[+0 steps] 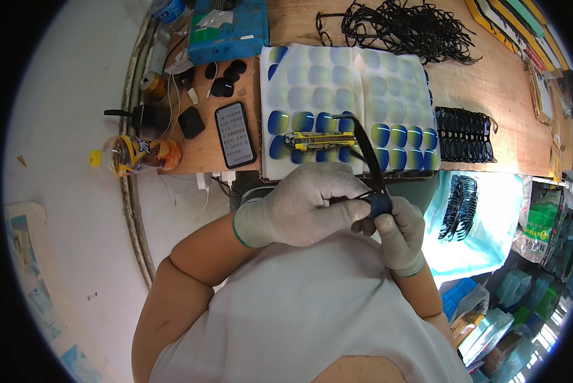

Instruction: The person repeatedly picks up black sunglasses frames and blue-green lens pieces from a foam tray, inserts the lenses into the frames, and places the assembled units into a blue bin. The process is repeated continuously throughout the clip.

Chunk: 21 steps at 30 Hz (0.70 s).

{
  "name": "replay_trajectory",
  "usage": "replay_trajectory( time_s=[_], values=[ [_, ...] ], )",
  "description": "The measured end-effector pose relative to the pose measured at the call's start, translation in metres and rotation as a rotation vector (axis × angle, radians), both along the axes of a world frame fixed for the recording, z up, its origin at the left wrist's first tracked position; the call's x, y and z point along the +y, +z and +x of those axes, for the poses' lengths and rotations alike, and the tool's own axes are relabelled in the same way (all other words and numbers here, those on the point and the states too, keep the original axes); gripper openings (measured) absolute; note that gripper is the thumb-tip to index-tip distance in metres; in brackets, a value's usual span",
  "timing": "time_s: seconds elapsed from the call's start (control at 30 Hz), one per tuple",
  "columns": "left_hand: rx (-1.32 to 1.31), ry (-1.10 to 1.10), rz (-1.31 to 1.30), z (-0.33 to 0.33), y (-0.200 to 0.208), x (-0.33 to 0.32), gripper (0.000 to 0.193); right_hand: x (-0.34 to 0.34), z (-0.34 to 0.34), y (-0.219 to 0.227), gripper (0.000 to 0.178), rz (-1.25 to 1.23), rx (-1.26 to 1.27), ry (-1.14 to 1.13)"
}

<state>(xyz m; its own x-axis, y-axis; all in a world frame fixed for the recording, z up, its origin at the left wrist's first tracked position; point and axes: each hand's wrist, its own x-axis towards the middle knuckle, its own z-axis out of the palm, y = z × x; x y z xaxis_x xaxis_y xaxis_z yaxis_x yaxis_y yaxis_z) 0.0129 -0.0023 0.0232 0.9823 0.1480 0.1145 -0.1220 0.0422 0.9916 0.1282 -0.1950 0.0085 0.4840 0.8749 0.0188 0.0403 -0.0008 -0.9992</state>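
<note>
Both my hands wear pale knit gloves and meet in front of my chest on a pair of black sunglasses (380,203). My left hand (312,204) grips the frame from the left, its thumb pressed near a dark lens. My right hand (401,233) pinches the frame from the right. One temple arm (368,150) sticks up and away over the lens sheet; the rest of the frame is mostly hidden by fingers. Beyond my hands lies a white sheet of blue-yellow tinted lenses (398,135), part of it under translucent paper. A yellow utility knife (321,140) rests on it.
A tangled heap of black frames (408,29) lies at the back, a row of sunglasses (465,135) to the right. More frames (460,207) sit on a pale blue plastic sheet lower right. On the left are a phone (234,135), a drink bottle (145,156) and a blue box (229,29).
</note>
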Motion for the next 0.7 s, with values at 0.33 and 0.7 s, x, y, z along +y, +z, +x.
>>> replay_trajectory(
  time_s=[0.33, 0.7],
  values=[
    [-0.068, 0.001, 0.102, 0.001, 0.001, 0.002, 0.021, -0.001, 0.012, 0.003, 0.015, -0.104, 0.072, 0.116],
    [0.133, -0.04, -0.169, 0.003, -0.008, 0.001, 0.02, 0.004, -0.005, 0.001, 0.017, -0.056, 0.276, -0.069]
  ],
)
